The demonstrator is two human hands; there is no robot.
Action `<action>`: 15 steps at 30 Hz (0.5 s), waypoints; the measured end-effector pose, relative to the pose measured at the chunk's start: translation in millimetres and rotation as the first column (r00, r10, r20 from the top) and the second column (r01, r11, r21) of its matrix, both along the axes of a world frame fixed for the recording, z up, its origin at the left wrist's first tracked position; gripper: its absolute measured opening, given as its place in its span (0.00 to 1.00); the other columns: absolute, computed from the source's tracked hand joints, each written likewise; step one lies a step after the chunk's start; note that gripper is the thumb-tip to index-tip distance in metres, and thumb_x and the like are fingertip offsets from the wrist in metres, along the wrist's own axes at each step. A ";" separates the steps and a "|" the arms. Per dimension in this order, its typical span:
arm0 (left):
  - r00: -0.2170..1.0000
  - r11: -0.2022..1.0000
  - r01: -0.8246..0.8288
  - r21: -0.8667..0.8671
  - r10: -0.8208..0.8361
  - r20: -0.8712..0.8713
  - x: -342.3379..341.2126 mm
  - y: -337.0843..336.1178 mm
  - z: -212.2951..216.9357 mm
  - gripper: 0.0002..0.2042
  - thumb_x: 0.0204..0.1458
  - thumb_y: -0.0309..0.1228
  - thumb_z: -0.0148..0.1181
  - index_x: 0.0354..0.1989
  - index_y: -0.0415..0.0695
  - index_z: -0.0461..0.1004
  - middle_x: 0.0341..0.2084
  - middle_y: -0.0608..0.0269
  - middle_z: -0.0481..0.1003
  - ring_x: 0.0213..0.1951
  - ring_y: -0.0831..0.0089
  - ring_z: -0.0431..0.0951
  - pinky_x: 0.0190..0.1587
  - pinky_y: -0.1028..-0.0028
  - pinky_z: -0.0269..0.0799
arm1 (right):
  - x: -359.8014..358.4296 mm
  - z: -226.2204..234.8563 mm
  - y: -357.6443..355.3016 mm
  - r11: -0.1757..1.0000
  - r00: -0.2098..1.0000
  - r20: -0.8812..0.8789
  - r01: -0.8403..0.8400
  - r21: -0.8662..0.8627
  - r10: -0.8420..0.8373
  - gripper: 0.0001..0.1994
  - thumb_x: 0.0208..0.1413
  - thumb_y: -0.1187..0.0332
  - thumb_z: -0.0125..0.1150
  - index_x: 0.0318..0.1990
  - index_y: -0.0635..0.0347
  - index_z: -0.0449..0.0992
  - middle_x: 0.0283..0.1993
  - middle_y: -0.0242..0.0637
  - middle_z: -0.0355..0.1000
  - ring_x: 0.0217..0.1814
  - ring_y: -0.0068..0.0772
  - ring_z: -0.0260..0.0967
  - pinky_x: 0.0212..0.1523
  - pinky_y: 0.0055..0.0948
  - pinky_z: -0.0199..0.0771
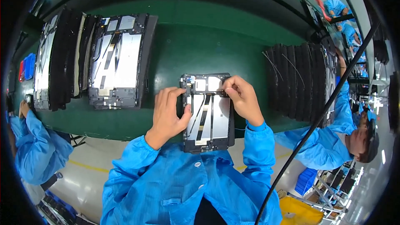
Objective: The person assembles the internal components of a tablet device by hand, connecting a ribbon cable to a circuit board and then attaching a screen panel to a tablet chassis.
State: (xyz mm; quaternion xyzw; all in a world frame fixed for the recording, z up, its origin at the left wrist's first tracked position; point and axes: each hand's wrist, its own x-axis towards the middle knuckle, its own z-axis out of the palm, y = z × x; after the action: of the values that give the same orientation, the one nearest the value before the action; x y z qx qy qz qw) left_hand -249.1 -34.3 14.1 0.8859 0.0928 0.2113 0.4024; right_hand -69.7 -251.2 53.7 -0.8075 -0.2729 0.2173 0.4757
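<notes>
An opened tablet (219, 118) lies in front of me at the near edge of the green table, its silvery battery, black ribbon cables and circuit parts bare. My left hand (167, 114) grips its left side, with fingertips by the upper left corner and the thumb lower down on the edge. Over the upper right part of the tablet, my right hand (243, 99) is closed in a pinch, thumb against the curled fingers. Whatever may be between those fingertips is too small to make out.
To the left stand stacks of similar opened tablets (125, 58) and black padded trays (68, 58). A row of black padded slabs (293, 81) with thin wires stands at the right. A black cable (310, 131) crosses the right side. Co-workers in blue sit on both sides.
</notes>
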 end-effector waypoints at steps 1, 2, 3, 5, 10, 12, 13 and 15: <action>1.000 1.000 0.002 0.009 -0.002 -0.004 0.7 -0.2 0.8 0.24 0.55 0.29 0.70 0.61 0.39 0.75 0.54 0.46 0.75 0.56 0.44 0.75 0.61 0.51 0.69 | -1.5 -7.2 -11.1 0.987 0.978 -0.204 0.070 0.147 -0.039 0.03 0.69 0.79 0.64 0.40 0.64 0.75 0.37 0.34 0.75 0.40 0.27 0.73 0.46 0.31 0.74; 1.000 1.000 -0.002 0.006 0.002 -0.006 1.1 -0.1 1.6 0.24 0.55 0.29 0.70 0.61 0.39 0.75 0.54 0.46 0.75 0.56 0.44 0.75 0.61 0.51 0.69 | -3.9 -6.9 -16.8 0.985 0.977 -0.212 0.058 0.163 -0.023 0.04 0.71 0.79 0.59 0.41 0.63 0.72 0.39 0.31 0.75 0.43 0.22 0.71 0.49 0.28 0.74; 1.000 1.000 -0.006 0.013 0.007 -0.009 1.9 -0.6 2.6 0.24 0.55 0.29 0.70 0.60 0.40 0.76 0.54 0.47 0.75 0.56 0.44 0.75 0.61 0.51 0.69 | -7.2 -8.4 -21.8 0.986 0.977 -0.214 0.054 0.160 -0.019 0.04 0.71 0.79 0.59 0.41 0.63 0.72 0.39 0.31 0.75 0.43 0.22 0.71 0.49 0.28 0.74; 1.000 1.000 -0.012 0.018 0.013 -0.014 3.2 -1.2 2.2 0.23 0.55 0.29 0.69 0.60 0.40 0.76 0.54 0.47 0.75 0.56 0.45 0.75 0.60 0.51 0.69 | -15.1 -12.9 -30.9 0.972 0.959 -0.275 0.124 0.201 -0.066 0.05 0.72 0.78 0.59 0.40 0.61 0.72 0.38 0.30 0.74 0.43 0.22 0.72 0.50 0.26 0.72; 0.999 0.998 -0.001 0.055 0.003 -0.035 4.2 -4.0 2.8 0.21 0.54 0.29 0.68 0.57 0.42 0.79 0.51 0.50 0.75 0.55 0.48 0.75 0.59 0.52 0.69 | -28.3 -12.5 -36.8 0.949 0.935 -0.351 0.152 0.277 -0.047 0.13 0.80 0.59 0.63 0.43 0.56 0.73 0.37 0.31 0.75 0.38 0.20 0.67 0.40 0.24 0.67; 1.000 0.999 0.002 0.052 0.000 -0.031 4.1 -3.9 2.4 0.20 0.54 0.28 0.68 0.57 0.42 0.79 0.51 0.50 0.75 0.55 0.48 0.75 0.58 0.52 0.69 | -28.0 -11.1 -35.3 0.942 0.931 -0.359 0.173 0.288 -0.061 0.12 0.81 0.60 0.62 0.43 0.56 0.73 0.36 0.31 0.75 0.38 0.20 0.67 0.40 0.24 0.67; 1.000 0.999 0.003 0.047 -0.002 -0.027 3.8 -3.8 2.1 0.20 0.53 0.28 0.68 0.56 0.42 0.79 0.51 0.51 0.75 0.54 0.48 0.75 0.58 0.52 0.68 | -27.5 -10.3 -34.1 0.935 0.927 -0.367 0.192 0.298 -0.073 0.12 0.81 0.61 0.62 0.44 0.56 0.72 0.36 0.31 0.74 0.37 0.21 0.67 0.39 0.23 0.67; 1.000 0.999 0.000 0.045 0.001 -0.029 3.5 -4.3 1.8 0.20 0.53 0.28 0.69 0.56 0.42 0.79 0.51 0.50 0.76 0.54 0.48 0.75 0.59 0.52 0.68 | -23.6 -10.1 -34.4 0.937 0.928 -0.369 0.173 0.304 -0.052 0.10 0.81 0.63 0.60 0.45 0.56 0.71 0.36 0.31 0.74 0.38 0.21 0.68 0.38 0.24 0.67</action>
State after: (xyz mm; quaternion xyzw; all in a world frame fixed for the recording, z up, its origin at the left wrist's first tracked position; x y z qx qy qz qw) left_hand -245.6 -38.7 15.8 0.8976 0.0940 0.2007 0.3810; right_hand -93.3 -285.7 43.6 -0.6779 -0.1677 0.2828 0.6575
